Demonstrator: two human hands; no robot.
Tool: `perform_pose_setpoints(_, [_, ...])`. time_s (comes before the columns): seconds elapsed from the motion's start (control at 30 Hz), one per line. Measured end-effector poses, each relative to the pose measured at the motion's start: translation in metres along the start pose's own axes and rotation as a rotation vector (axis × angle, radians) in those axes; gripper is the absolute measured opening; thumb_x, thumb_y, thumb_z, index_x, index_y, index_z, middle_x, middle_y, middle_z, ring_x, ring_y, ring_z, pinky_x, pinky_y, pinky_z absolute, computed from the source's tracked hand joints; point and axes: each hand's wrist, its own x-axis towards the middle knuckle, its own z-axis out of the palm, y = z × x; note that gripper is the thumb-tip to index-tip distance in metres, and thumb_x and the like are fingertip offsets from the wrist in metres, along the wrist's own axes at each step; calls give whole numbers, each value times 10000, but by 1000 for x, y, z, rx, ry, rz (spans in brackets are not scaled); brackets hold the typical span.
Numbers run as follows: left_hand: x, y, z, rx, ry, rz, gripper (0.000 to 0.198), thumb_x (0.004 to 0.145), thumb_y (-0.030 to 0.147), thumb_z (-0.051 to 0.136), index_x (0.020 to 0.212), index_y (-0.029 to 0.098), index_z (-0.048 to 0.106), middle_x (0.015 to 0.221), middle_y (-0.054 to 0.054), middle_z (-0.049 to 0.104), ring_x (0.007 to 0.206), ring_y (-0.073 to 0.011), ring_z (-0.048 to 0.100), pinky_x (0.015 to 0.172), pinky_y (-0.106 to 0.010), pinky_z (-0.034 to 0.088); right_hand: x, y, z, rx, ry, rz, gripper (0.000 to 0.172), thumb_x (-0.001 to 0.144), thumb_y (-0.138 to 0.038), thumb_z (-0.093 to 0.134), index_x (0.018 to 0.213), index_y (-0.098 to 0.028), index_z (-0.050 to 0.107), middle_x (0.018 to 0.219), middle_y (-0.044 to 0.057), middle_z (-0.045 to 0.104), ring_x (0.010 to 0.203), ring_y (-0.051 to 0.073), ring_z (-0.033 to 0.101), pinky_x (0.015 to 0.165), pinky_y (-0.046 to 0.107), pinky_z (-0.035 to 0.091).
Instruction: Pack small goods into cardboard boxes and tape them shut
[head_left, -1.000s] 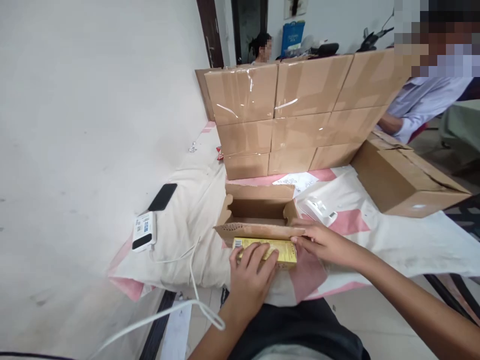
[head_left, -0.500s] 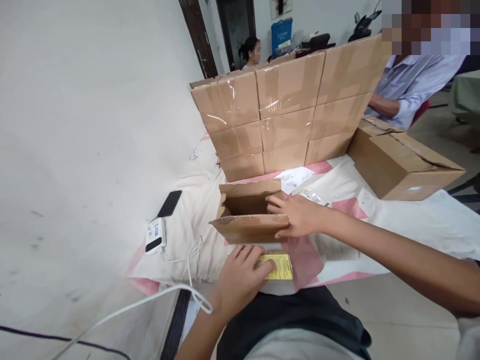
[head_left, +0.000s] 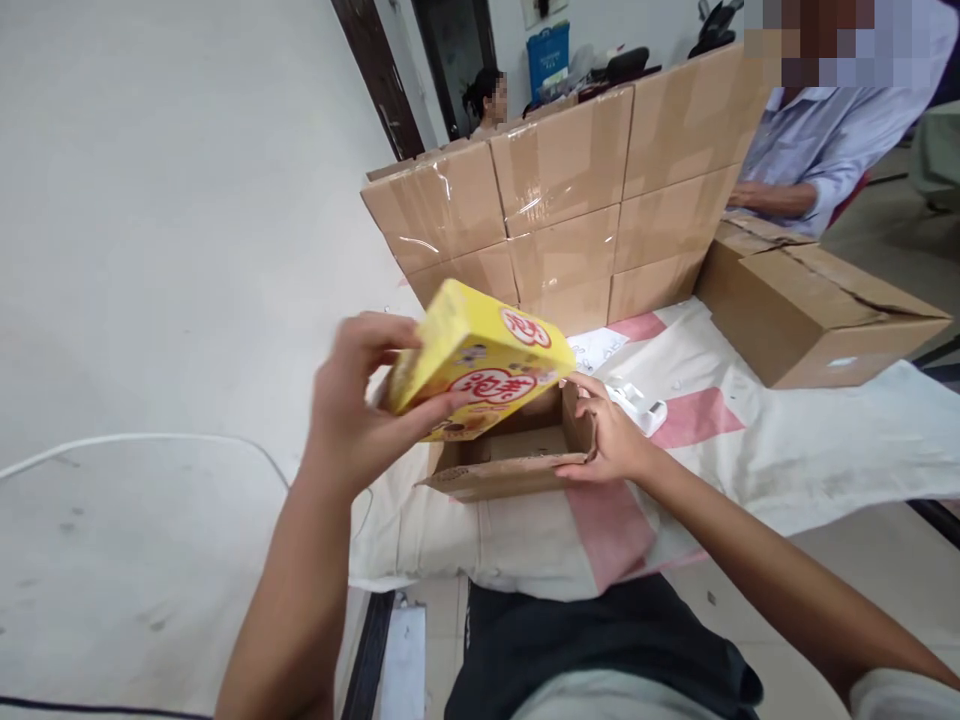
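Observation:
My left hand [head_left: 367,400] is closed around a yellow printed snack box [head_left: 487,365] with red lettering, held tilted in the air above an opened cardboard box [head_left: 502,482]. The small carton stands on the cloth, its top flaps apart and its inside partly visible. Fingers of my right hand [head_left: 607,430] grip the carton's right-hand side, with the thumb at the front edge. The yellow box hides the carton's back left part.
A wall of taped cardboard boxes [head_left: 566,205] stands behind the carton. To the right lies a larger carton [head_left: 832,310], with a person in a light shirt [head_left: 832,150] beyond it. A white plastic thing [head_left: 637,405] and a printed sheet [head_left: 596,347] lie on the cloth [head_left: 795,450].
My left hand has lifted the yellow box from the table's front edge up over the carton. My right hand stays at the carton's right side, its grip slightly shifted.

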Motion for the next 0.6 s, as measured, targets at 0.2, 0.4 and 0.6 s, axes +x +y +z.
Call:
perform_pose_setpoints(0.2, [2,-23,56,259,-794,-84,242,891,341,689,1072,238,565,1103,-14,665,901,-177,668,723,-280,499,-9,5,21,144,229,172,840,556,-677,825,1075,-293,287,1469,188,361,1388,446,409,1074,609,368])
perform_pose_setpoints(0.4, [-21,-41,90,514,-1166,-7,206,881,309,672,1044,238,568,1059,-22,663,825,-207,687,572,-280,412,-19,4,31,179,314,109,869,556,-688,821,1118,-306,279,1493,181,331,1349,430,451,1055,593,401])
perform_pose_setpoints(0.6, [-26,-48,93,643,-1104,-11,199,916,266,619,1094,218,545,1132,-55,643,906,-243,688,595,-324,474,-48,13,47,149,325,251,941,410,-781,817,1067,-305,339,1517,157,323,1323,480,454,993,647,450])
